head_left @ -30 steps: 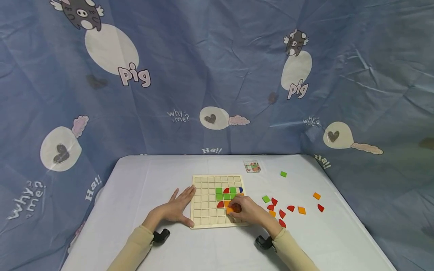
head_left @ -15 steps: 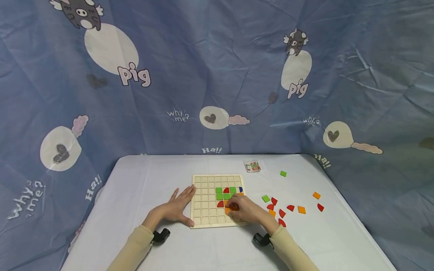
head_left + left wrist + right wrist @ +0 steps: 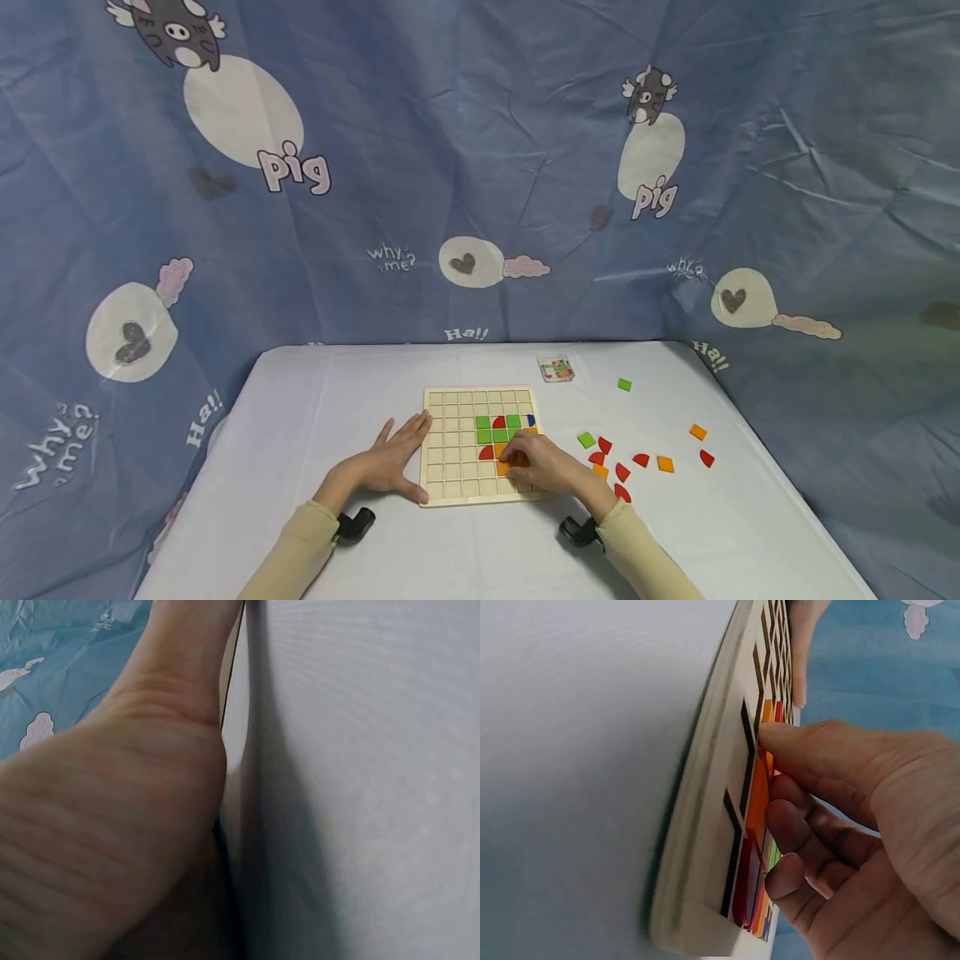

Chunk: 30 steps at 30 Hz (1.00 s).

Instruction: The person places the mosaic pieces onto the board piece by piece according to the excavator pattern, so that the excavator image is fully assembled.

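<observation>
A wooden grid board [image 3: 452, 446] lies on the white table. My left hand [image 3: 386, 462] rests flat with spread fingers along its left edge; the left wrist view is mostly filled by that hand [image 3: 120, 817]. Over the board's lower right cells, the curled fingers and thumb of my right hand [image 3: 549, 465] pinch an orange square tile [image 3: 502, 469] low against the grid. In the right wrist view the thumb lies on the orange tile [image 3: 769, 760], beside other seated tiles. Green square tiles [image 3: 500, 436], red quarter-circle tiles [image 3: 487, 452] and a blue piece [image 3: 531, 420] sit in cells above.
Loose red quarter-circles [image 3: 622, 472], orange squares [image 3: 665, 464] and green squares [image 3: 587, 439] are scattered on the table right of the board. A small picture card [image 3: 556, 369] lies behind the board. A blue patterned cloth [image 3: 480, 167] hangs behind the table.
My right hand has shifted slightly left and lowered the orange tile into the grid beside the other orange pieces. The left hand has stayed at the board's edge.
</observation>
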Motion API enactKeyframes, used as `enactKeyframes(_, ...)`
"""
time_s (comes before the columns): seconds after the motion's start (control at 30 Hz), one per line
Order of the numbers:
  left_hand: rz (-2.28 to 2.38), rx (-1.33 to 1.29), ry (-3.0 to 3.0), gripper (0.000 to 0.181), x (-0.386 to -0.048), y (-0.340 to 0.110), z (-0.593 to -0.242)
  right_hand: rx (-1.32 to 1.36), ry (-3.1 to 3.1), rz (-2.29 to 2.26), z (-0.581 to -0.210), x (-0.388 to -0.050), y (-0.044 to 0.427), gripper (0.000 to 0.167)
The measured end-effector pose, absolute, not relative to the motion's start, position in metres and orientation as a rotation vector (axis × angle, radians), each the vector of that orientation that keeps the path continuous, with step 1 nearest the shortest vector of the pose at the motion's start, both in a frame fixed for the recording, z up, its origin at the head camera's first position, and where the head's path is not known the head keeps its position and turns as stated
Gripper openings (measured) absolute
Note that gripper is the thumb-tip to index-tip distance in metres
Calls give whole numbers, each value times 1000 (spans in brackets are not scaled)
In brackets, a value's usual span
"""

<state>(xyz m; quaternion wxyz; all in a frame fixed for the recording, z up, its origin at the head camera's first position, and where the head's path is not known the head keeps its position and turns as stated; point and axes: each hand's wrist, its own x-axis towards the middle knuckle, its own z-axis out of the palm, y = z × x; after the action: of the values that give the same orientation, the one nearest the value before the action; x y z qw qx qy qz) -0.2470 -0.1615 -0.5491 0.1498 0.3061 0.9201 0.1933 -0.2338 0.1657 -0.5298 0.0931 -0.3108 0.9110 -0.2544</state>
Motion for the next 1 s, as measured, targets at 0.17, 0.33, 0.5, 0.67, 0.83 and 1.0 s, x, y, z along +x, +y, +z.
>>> enactKeyframes(0.17,567,885,2646,134,-246,-160,-548,-911,2718,-829,-533,-230,170,18)
enactKeyframes(0.33,577,888,2644,133,-245,-159,-547,-841,2745,-980,-533,-221,192,14)
enactKeyframes(0.5,576,877,2643,134,-246,-160,-548,-669,2815,-1044,-530,-212,230,16)
enactKeyframes(0.67,574,881,2653,134,-248,-161,-548,-456,2896,-1062,-530,-204,276,19)
enactKeyframes(0.83,566,879,2656,134,-249,-161,-550,-215,2975,-1022,-529,-200,318,27)
enactKeyframes(1.0,562,872,2652,135,-248,-160,-550,-58,3024,-912,-528,-196,347,42)
